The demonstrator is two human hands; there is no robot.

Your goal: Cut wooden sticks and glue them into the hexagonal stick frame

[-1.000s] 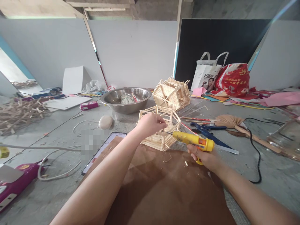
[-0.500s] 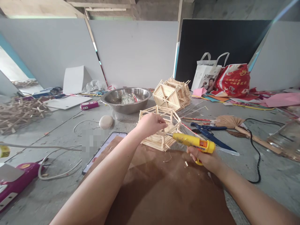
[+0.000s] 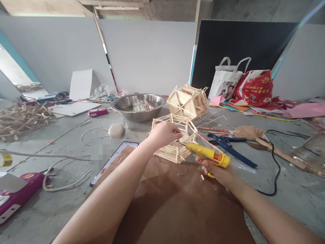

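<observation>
A many-sided lattice frame of thin wooden sticks [image 3: 169,156] rests at the far edge of a brown sheet [image 3: 188,203]. Over its near side, my left hand [image 3: 165,133] has thumb and fingers pinched together; whatever lies between the fingertips is hidden. My right hand [image 3: 218,172] is wrapped around a yellow hot glue gun [image 3: 203,152]. Its metal nozzle points left and reaches the frame's sticks, just below my left fingertips. Right behind stands a second stick structure [image 3: 184,101] with filled-in panels. A short stick piece [image 3: 202,177] lies on the brown sheet below the gun.
A steel basin [image 3: 139,115] stands behind the frame. Blue-handled cutters [image 3: 231,149] and a black cable [image 3: 276,176] lie to the right. On the left are a phone [image 3: 114,162], white cables and a purple power strip [image 3: 22,193]. Bags [image 3: 254,88] stand at the back right.
The glue gun in my right hand has shifted slightly left and tilted more, its rear end lower. My left hand stays pinched over the frame. The view has shifted slightly.
</observation>
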